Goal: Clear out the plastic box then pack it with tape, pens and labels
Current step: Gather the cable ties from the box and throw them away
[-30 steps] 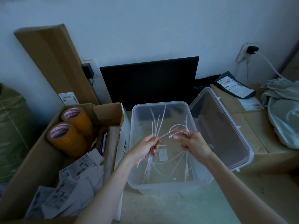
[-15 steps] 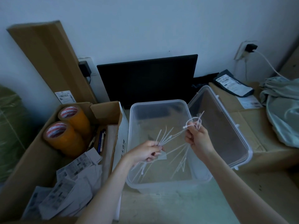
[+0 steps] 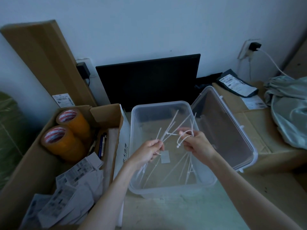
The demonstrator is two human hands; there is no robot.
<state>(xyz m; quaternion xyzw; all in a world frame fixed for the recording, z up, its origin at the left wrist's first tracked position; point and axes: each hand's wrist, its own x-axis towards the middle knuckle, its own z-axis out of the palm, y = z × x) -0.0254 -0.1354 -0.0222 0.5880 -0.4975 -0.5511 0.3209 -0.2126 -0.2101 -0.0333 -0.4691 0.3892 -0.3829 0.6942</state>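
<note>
Above the clear rectangular plastic box [image 3: 172, 188], the left hand [image 3: 147, 152] and right hand [image 3: 196, 145] each pinch thin white plastic cable ties [image 3: 169, 132].

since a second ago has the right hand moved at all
Yes. The right hand, pinching white cable ties, shifted toward the plastic box's right wall half a second ago, then back toward its middle.

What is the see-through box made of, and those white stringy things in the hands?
The box looks like clear, slightly cloudy plastic: you can see the floor through its walls. The white strips look like thin bendy plastic, probably cable ties, since some curl into loops. The left hand and right hand pinch them.
</note>
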